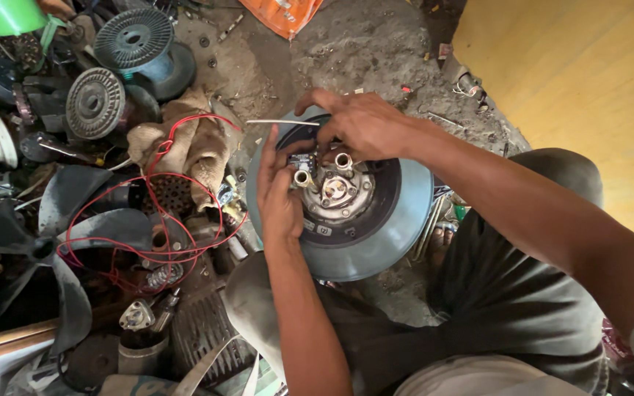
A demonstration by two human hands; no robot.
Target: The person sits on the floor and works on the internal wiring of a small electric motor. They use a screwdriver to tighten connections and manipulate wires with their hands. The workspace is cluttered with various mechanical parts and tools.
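The motor [346, 202] is propped on the lap, its near rim hidden by the left hand [279, 198]. A small black part [302, 160] is pinched by both hands; the right hand [361, 125] covers it, grip unclear. Clutter crowds the left; bare floor [376, 44] lies beyond.

My left hand [279, 192] comes up from below, forearm bare and running almost straight up the middle of the view, wrist held straight. Its palm faces right, fingers together and pointing upward, thumb tucked inward at the tips. My right hand [361, 123] reaches in from the right, the forearm crossing diagonally from the lower right corner, bare to near the elbow. That hand is turned palm down, wrist bent slightly, fingers curled downward and pinching, index finger stretched toward the left. Both hands sit close together, fingertips nearly meeting.
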